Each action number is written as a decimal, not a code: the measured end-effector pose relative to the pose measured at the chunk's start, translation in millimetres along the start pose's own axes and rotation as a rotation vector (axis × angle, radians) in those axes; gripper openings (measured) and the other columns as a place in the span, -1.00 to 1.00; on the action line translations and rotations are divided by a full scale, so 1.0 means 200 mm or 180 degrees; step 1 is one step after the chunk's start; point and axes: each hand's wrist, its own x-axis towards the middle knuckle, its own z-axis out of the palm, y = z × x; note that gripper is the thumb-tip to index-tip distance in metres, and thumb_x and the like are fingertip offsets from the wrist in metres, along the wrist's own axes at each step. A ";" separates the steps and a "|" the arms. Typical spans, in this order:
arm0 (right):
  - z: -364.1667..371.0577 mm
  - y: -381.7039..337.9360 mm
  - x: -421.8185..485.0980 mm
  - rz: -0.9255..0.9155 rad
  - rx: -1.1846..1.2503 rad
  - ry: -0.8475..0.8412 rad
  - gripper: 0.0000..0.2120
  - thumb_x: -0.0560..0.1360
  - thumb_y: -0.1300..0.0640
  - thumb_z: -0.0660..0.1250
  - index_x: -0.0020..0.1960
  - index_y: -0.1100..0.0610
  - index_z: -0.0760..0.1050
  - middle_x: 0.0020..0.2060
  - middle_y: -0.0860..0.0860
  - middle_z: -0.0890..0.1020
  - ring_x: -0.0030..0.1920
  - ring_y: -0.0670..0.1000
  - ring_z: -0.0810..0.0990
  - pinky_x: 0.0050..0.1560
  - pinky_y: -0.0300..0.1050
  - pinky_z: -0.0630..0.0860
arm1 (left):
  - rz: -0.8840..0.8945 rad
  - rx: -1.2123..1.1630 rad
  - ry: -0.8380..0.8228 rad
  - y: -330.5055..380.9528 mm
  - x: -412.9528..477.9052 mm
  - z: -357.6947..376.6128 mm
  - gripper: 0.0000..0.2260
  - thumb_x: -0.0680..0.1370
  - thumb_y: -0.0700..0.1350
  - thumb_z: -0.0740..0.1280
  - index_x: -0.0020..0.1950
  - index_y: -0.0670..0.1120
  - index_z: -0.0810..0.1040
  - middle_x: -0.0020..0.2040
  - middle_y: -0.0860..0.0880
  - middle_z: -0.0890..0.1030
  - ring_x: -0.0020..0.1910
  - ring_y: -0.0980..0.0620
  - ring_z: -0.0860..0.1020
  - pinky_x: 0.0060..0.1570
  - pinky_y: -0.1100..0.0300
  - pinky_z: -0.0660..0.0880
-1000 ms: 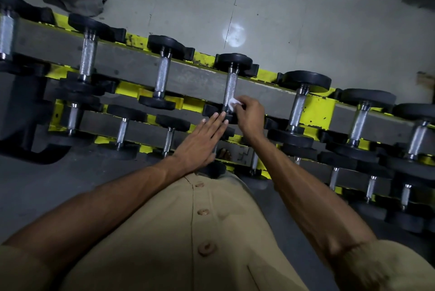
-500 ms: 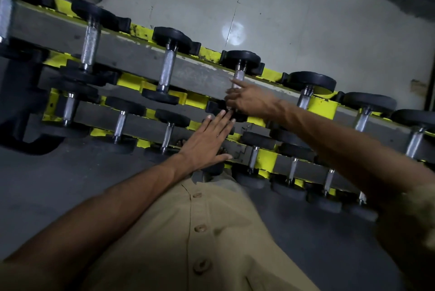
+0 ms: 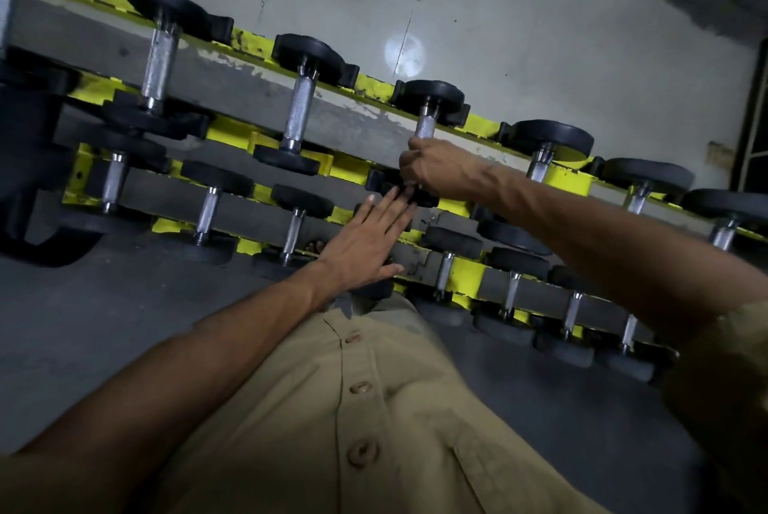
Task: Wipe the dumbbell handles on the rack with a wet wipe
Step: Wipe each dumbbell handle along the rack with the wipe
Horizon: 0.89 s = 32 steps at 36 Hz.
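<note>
Loads of other dumbbells (image 3: 298,105) racked either side on the yellow rack (image 3: 567,181). Right hand (image 3: 436,170) curled round the top-row dumbbell handle (image 3: 426,125); wipe hidden. Left hand (image 3: 365,241) flat, fingers straight, resting just below.

head view | looks steeply down | close above rack (image 3: 232,81)

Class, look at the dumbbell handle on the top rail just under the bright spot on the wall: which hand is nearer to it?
Right. The right hand grips the handle; the left hand lies flat lower down, against the rack.
</note>
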 end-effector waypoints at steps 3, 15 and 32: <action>-0.01 -0.06 -0.02 0.0183 0.0581 0.0123 -0.91 0.52 0.16 0.38 0.01 0.13 0.56 -0.05 0.04 0.53 -0.05 0.10 0.55 -0.10 0.07 0.61 | 0.0007 0.0018 -0.0024 -0.01 0.00 0.00 -0.02 0.61 0.41 0.12 0.68 -0.23 -0.24 0.68 -0.27 -0.27 0.68 -0.23 -0.22 0.63 -0.19 0.00; 0.24 -0.17 -0.10 0.3039 0.3294 0.1207 -0.87 0.41 0.33 0.35 -0.12 0.14 0.59 -0.20 0.07 0.69 -0.16 0.07 0.65 -0.23 -0.14 0.49 | -0.0108 0.0044 -0.0086 0.01 -0.01 -0.01 -0.01 0.61 0.43 0.09 0.67 -0.23 -0.29 0.65 -0.25 -0.38 0.67 -0.22 -0.30 0.63 -0.19 -0.01; 0.29 -0.16 -0.05 0.3485 0.5432 0.1461 -0.83 0.45 0.39 0.37 -0.07 0.15 0.54 -0.21 0.10 0.62 -0.25 0.05 0.56 -0.42 -0.24 0.43 | -0.0501 0.0258 -0.0428 0.14 0.00 -0.06 0.04 0.59 0.44 0.13 0.66 -0.27 -0.31 0.62 -0.30 -0.42 0.65 -0.26 -0.30 0.63 -0.19 0.04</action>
